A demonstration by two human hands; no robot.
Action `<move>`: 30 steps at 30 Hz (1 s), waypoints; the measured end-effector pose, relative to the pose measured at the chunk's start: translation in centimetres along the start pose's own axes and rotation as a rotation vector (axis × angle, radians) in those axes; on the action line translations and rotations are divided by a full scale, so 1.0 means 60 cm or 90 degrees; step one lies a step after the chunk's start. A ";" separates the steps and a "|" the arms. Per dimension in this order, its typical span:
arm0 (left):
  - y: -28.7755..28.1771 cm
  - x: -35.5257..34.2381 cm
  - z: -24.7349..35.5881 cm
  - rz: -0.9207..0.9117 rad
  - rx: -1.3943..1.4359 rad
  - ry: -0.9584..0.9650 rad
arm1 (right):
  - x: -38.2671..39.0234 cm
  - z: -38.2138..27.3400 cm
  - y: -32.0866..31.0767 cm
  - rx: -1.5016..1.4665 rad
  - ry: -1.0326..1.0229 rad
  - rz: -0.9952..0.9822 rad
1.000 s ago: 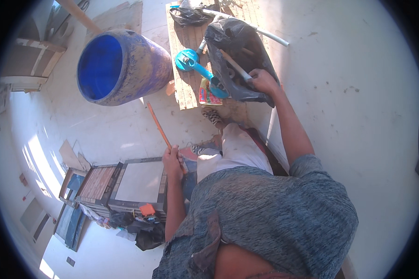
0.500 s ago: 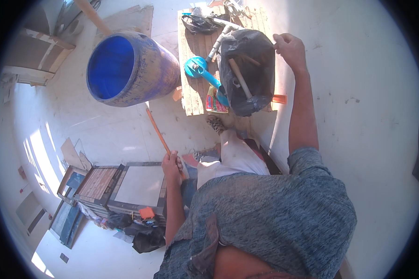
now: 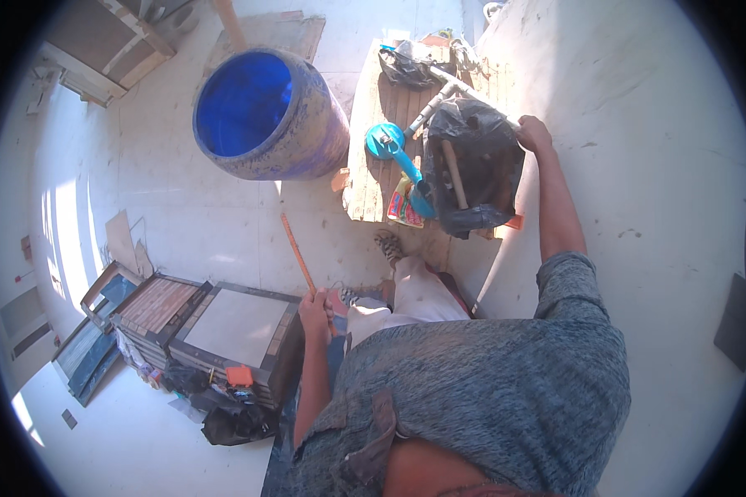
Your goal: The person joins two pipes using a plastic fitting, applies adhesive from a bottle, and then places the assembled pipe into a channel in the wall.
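My right hand (image 3: 534, 132) grips the rim of a black bucket (image 3: 479, 166) that stands on a wooden pallet (image 3: 371, 174) by the wall. A wooden-handled tool (image 3: 453, 174) pokes out of the bucket. My left hand (image 3: 314, 311) holds a long orange stick (image 3: 296, 253) that slants up and away over the tiled floor. My legs in white trousers (image 3: 414, 294) and one foot (image 3: 388, 245) reach toward the pallet.
A big blue barrel (image 3: 265, 116) stands open left of the pallet. A teal watering can (image 3: 394, 149) and a colourful packet (image 3: 404, 203) lie beside the bucket. Stacks of tiles (image 3: 224, 327) sit at my left, with a black bag (image 3: 236, 422) below them. A white wall (image 3: 663, 166) rises on the right.
My right hand has lifted the black bucket by its rim and swung it right and upright. The left hand with the stick has barely moved.
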State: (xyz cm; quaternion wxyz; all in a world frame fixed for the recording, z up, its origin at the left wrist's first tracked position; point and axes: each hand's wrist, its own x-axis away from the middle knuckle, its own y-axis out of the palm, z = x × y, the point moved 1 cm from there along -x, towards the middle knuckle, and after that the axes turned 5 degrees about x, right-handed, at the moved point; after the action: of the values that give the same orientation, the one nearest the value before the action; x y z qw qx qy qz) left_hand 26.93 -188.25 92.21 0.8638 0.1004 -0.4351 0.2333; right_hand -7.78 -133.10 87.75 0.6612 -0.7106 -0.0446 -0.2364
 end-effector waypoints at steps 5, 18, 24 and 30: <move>0.006 0.013 0.007 0.025 0.008 -0.023 | 0.006 -0.006 -0.059 -0.007 -0.067 0.002; -0.006 0.007 0.020 0.020 -0.007 0.018 | 0.049 -0.014 -0.120 -0.808 0.031 -0.126; -0.006 0.007 0.022 0.017 0.018 0.010 | 0.065 0.009 -0.096 -0.831 0.056 -0.089; -0.014 0.001 -0.001 0.038 0.044 0.007 | 0.024 0.014 -0.010 -0.662 0.129 -0.006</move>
State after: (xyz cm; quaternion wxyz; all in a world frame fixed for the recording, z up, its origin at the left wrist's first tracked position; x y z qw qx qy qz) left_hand 27.41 -188.94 92.25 0.8548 0.1161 -0.4247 0.2747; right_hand -6.50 -132.59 88.88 0.2213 -0.9182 0.1394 -0.2976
